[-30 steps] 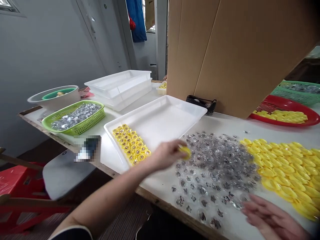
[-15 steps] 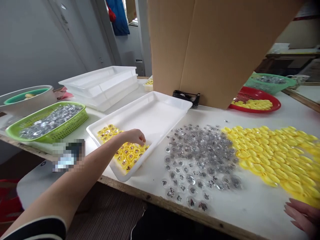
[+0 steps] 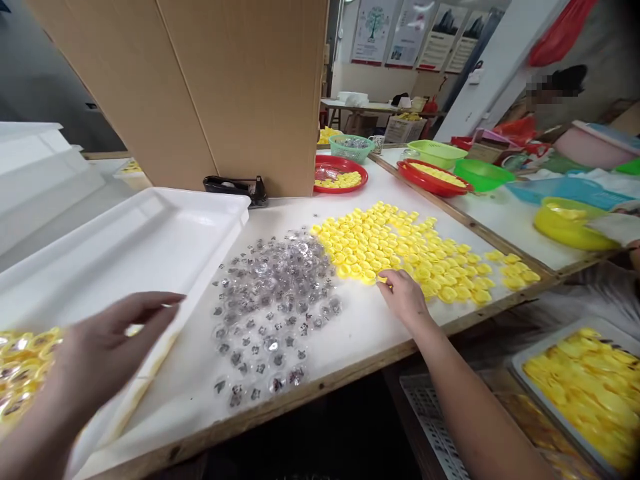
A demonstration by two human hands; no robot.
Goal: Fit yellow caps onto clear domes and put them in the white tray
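My left hand hangs over the right side of the white tray, slightly blurred. Its fingers are stretched out, thumb and forefinger tips near each other, with nothing visible between them. Yellow pieces with printed clear discs sit in the tray's near end, partly behind this hand. At the near edge of the spread yellow caps, my right hand closes thumb and finger on a yellow cap. Between both hands lies a heap of clear printed discs, some spread singly toward the table edge.
A cardboard sheet stands behind the tray, a black tape dispenser at its foot. Red plates and green baskets are farther back. A wooden strip borders the table. A bin of yellow caps is at lower right.
The view has swung right. My left hand has lifted from the filled rows toward the tray's right rim. My right hand has moved to the near edge of the yellow caps and pinches one.
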